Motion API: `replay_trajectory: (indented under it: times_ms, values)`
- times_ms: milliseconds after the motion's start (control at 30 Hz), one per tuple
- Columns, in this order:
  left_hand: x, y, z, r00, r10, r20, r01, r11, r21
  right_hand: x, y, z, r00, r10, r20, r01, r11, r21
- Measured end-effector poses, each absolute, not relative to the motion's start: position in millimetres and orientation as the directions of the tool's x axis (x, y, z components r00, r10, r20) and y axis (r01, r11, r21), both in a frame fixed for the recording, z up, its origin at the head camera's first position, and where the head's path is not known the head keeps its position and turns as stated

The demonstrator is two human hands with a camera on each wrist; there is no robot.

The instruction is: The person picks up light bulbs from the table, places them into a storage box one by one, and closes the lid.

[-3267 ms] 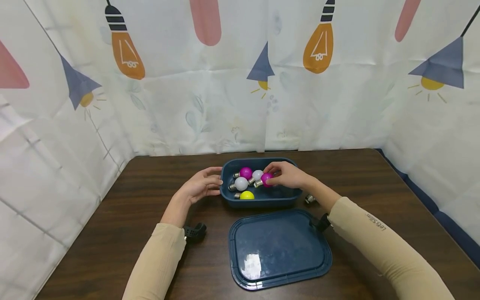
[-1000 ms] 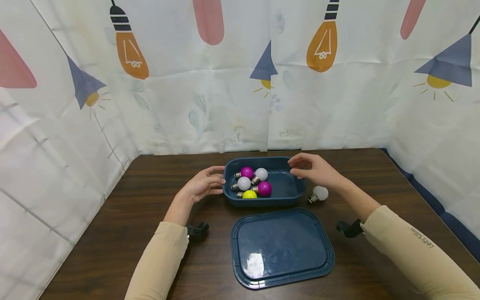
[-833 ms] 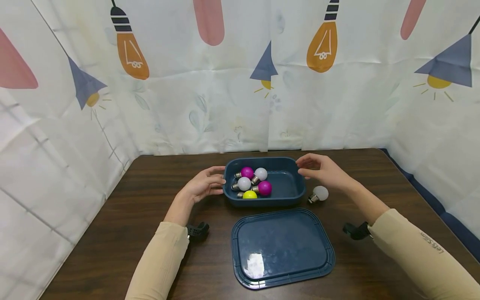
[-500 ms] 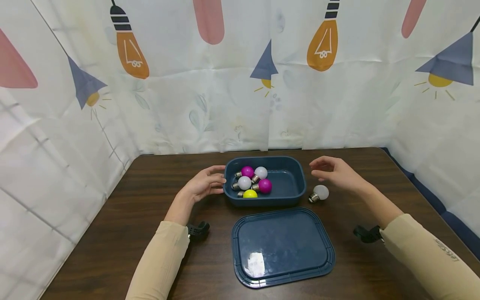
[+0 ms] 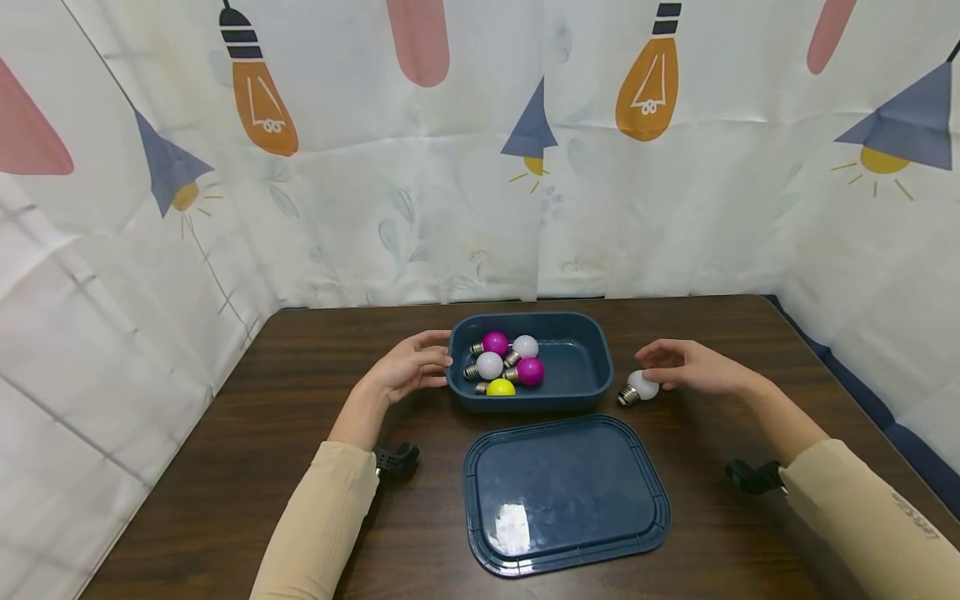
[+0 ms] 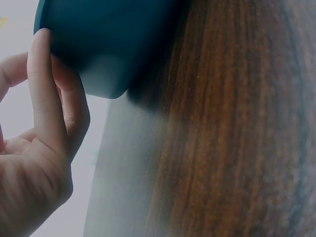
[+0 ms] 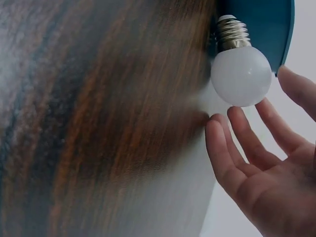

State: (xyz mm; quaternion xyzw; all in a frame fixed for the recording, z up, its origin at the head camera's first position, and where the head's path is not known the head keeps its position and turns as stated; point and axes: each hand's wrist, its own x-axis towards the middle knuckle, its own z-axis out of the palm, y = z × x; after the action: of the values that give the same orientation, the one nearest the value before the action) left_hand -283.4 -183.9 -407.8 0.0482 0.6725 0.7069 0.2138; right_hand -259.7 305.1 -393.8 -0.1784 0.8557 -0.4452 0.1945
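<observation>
Bulbs [image 5: 491, 365] lie in the box [image 5: 572, 365] (I count five) that the spread left hand [image 5: 408, 365] touches, and one white bulb [image 5: 639, 387] is left on the table [image 5: 405, 533] by the spread right hand [image 5: 693, 367].

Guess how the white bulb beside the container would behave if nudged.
Lying on its side, the white bulb would probably roll in a curve, its globe being wider than its metal base. Its smooth surface might also feel slippery.
</observation>
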Motion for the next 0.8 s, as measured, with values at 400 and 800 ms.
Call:
replay_trajectory:
  times_ms: [400,800]
  values:
    - [-282.9,-182.9,-407.4,-0.905,0.364,-0.221,-0.241,-0.010,0.970,-255.9,302.1,-394.1,-0.837,-0.508,-0.205,-0.110,0.523,-0.845]
    - [-282.3,-182.7,-407.6,-0.908,0.358,-0.219,-0.236,-0.004,0.972,-256.2,300.5,-396.2,-0.827,-0.530,-0.187,-0.142,0.518,-0.843]
